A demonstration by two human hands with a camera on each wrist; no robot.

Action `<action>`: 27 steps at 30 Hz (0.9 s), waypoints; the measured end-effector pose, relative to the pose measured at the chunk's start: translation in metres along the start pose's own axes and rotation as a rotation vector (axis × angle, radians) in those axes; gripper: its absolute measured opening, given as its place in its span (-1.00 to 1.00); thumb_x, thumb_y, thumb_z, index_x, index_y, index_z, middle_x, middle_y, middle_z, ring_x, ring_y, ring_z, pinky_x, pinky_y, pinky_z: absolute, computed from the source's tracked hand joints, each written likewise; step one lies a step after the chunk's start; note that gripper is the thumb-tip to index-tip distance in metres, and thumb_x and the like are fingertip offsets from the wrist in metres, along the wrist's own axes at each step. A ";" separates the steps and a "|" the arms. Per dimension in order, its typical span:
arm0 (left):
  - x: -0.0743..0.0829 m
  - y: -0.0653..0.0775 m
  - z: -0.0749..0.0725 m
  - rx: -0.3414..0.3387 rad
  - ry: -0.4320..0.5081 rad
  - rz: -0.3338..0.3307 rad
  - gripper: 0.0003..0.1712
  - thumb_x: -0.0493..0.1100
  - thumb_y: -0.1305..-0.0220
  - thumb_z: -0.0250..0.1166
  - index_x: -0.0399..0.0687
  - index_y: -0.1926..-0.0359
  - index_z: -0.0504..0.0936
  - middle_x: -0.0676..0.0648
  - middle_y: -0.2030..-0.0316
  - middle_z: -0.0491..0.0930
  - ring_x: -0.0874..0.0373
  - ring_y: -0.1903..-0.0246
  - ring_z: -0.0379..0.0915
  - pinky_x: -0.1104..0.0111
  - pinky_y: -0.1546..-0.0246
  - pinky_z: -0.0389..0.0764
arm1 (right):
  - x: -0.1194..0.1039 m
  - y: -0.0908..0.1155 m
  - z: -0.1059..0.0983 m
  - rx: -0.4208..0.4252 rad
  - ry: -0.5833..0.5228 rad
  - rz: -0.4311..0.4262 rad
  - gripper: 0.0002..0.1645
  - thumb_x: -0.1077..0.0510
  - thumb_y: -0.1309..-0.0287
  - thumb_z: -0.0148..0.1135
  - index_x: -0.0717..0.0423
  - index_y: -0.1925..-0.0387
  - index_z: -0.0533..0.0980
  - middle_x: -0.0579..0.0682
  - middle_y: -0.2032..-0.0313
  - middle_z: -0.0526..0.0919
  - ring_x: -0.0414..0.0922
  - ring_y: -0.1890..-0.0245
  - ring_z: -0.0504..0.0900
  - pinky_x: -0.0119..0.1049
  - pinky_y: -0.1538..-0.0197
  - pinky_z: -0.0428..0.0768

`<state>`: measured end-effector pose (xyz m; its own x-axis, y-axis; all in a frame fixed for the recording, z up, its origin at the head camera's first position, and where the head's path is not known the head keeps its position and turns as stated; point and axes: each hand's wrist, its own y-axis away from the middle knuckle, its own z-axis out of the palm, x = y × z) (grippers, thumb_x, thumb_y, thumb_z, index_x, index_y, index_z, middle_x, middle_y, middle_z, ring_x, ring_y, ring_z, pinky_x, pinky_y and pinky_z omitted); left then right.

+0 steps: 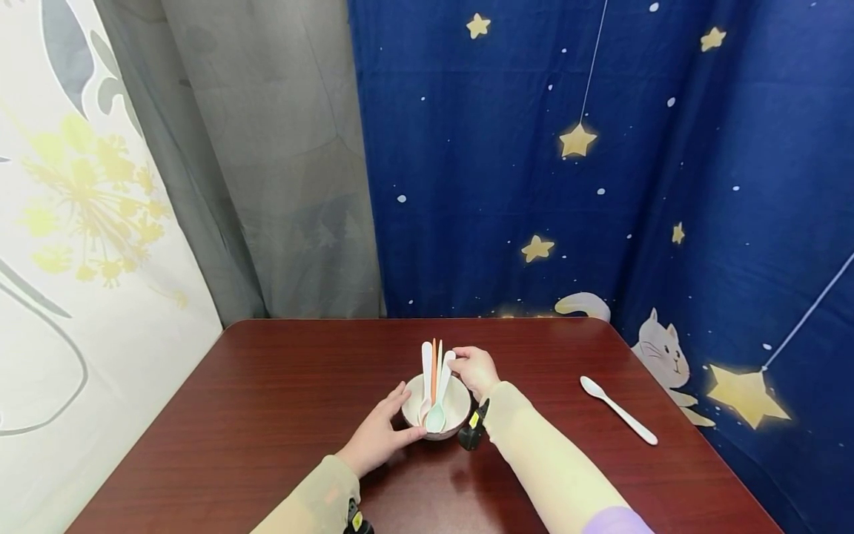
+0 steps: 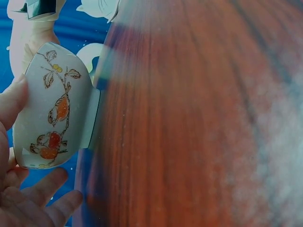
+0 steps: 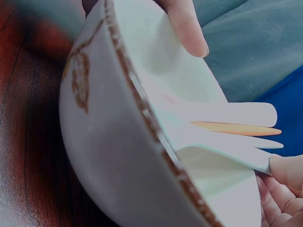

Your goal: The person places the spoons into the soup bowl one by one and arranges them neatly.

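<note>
A white bowl (image 1: 460, 404) with a brown rim and painted orange fruit stands on the table. My left hand (image 1: 382, 434) holds its left side, thumb at the near rim and fingers spread round the wall. Several utensils lean in the bowl: a white spoon (image 1: 427, 363), a slim orange handle (image 3: 236, 128), a slim pale handle (image 3: 258, 141) and a spoon with a pale green head (image 1: 436, 419). My right hand (image 1: 477, 368) pinches the rightmost handle (image 3: 236, 156), which seems to belong to the pale green spoon, at the bowl's far right rim. The utensils' lower ends partly overlap.
A white spoon (image 1: 620, 410) lies by itself at the right of the dark red wooden table (image 1: 300, 386). Behind the table hang a grey curtain (image 1: 287, 185) and a blue curtain (image 1: 480, 185) with stars.
</note>
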<state>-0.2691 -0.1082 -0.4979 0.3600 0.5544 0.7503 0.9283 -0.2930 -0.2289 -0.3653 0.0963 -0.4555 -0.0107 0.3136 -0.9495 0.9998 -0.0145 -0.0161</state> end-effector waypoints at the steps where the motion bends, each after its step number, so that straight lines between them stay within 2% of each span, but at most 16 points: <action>1: 0.000 0.000 0.000 0.000 0.000 0.001 -0.03 0.17 -0.08 0.42 -0.27 -0.37 0.30 -0.22 -0.44 0.09 -0.09 -0.40 0.00 -0.01 -0.31 0.16 | 0.000 0.000 0.000 -0.002 0.004 -0.001 -0.53 0.30 -0.18 0.25 0.38 -0.13 0.49 0.23 0.06 0.64 -0.08 0.24 0.67 -0.22 0.13 0.64; 8: 0.001 0.000 0.000 0.002 0.002 0.000 -0.04 0.16 -0.08 0.42 -0.26 -0.37 0.30 -0.21 -0.44 0.09 -0.09 -0.40 0.01 -0.01 -0.31 0.16 | 0.003 0.000 -0.001 0.006 -0.003 0.013 -0.49 0.28 -0.17 0.27 0.42 -0.14 0.46 0.27 0.03 0.63 -0.06 0.23 0.68 -0.22 0.12 0.64; 13: 0.001 0.000 0.000 0.002 -0.001 0.003 -0.04 0.17 -0.08 0.42 -0.26 -0.37 0.30 -0.22 -0.44 0.09 -0.09 -0.40 0.01 -0.01 -0.31 0.16 | 0.003 0.000 -0.002 0.020 -0.019 0.042 -0.51 0.25 -0.16 0.30 0.38 -0.11 0.49 0.22 0.07 0.64 -0.10 0.29 0.67 -0.24 0.15 0.64; 21: 0.000 -0.001 -0.001 -0.002 -0.002 -0.004 -0.02 0.20 -0.08 0.41 -0.25 -0.38 0.29 -0.21 -0.44 0.08 -0.09 -0.40 0.01 -0.01 -0.31 0.16 | 0.005 0.002 -0.007 0.025 -0.111 0.058 -0.54 0.22 -0.19 0.28 0.38 -0.09 0.50 0.17 0.19 0.67 -0.05 0.36 0.68 -0.29 0.28 0.64; 24: 0.000 0.000 -0.001 -0.001 0.000 -0.003 -0.01 0.21 -0.07 0.41 -0.25 -0.37 0.29 -0.20 -0.44 0.09 -0.09 -0.41 0.00 -0.01 -0.31 0.16 | 0.006 0.005 -0.012 0.034 -0.112 0.058 -0.52 0.22 -0.22 0.25 0.38 -0.13 0.47 0.20 0.14 0.65 -0.09 0.39 0.67 -0.26 0.26 0.65; 27: 0.000 0.000 0.000 0.001 0.002 -0.002 -0.02 0.19 -0.07 0.42 -0.26 -0.37 0.30 -0.19 -0.44 0.09 -0.08 -0.41 0.00 -0.01 -0.31 0.15 | 0.010 0.007 -0.018 0.047 -0.108 0.057 -0.51 0.22 -0.24 0.23 0.37 -0.16 0.44 0.21 0.09 0.64 -0.04 0.35 0.68 -0.17 0.18 0.65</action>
<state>-0.2691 -0.1086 -0.4979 0.3576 0.5533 0.7524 0.9292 -0.2911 -0.2276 -0.3583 0.1167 -0.4591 0.0418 0.2069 -0.9775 0.9968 -0.0749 0.0268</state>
